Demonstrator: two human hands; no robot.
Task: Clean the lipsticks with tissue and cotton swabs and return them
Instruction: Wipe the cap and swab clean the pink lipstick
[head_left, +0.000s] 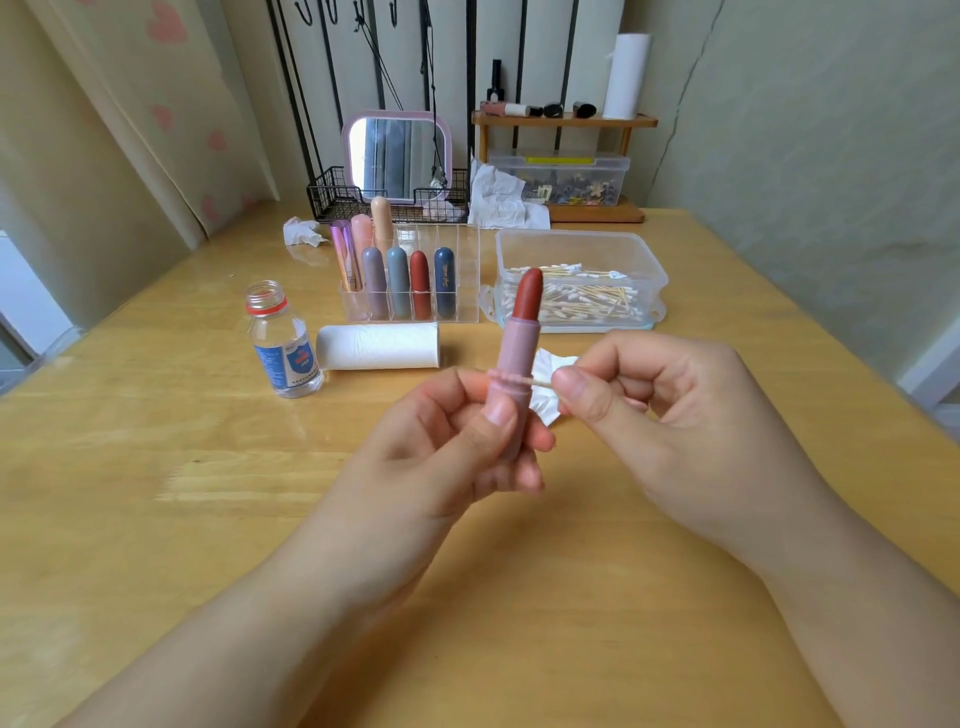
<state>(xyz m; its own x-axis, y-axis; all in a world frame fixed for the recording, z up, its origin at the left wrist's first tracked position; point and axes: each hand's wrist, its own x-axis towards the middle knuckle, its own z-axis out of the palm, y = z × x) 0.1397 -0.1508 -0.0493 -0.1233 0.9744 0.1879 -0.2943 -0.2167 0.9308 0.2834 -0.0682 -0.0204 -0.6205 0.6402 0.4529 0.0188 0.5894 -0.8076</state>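
The left hand (467, 431) grips an uncapped pink-tubed lipstick with a brick-red bullet (517, 358) upright above the near middle of the pale wooden table (156, 467). The right hand (670, 410) pinches a thin wooden cotton swab (540, 382), its tip apparently touching the tube's collar. Farther off stands a clear acrylic organiser of capped lipsticks (410, 280).

Head camera looks forward and down, close over the table (156, 467)

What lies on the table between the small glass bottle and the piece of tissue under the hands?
In the head view, a roll of white tissue lies on its side between the bottle and the folded tissue piece, just in front of the clear lipstick organizer.
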